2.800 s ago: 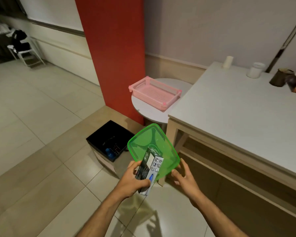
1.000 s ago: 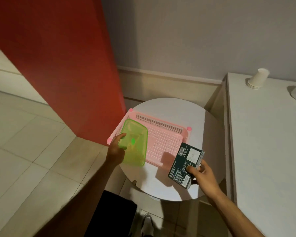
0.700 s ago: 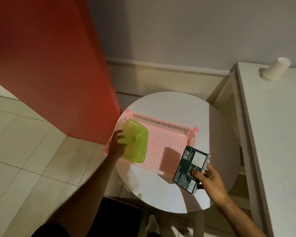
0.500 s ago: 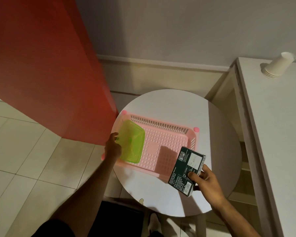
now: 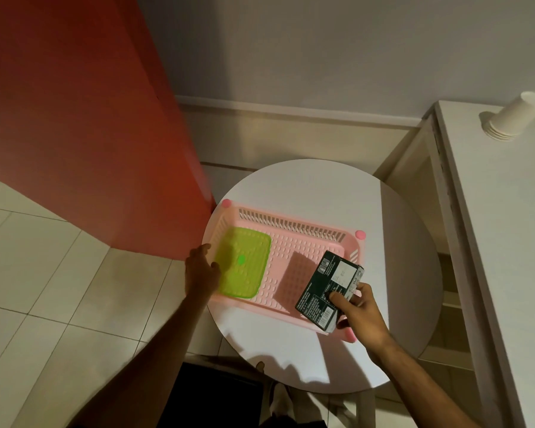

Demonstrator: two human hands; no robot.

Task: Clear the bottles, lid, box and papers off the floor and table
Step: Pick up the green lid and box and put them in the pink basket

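Lying flat in the left end of the pink basket [image 5: 294, 230] on the round desk [image 5: 306, 186]: green lid [image 5: 244, 267], left hand [image 5: 200, 274] relaxed at its edge, apparently just touching. Pinched by right hand [image 5: 357, 313], tilted above the basket's right end: dark box [image 5: 329, 290].

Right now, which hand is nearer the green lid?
Left. The left hand is at the green lid's left edge in the pink basket; the right hand holds the box across the basket.

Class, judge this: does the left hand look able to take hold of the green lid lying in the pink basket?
Probably yes. The left hand is at the green lid's near edge, with nothing between them.
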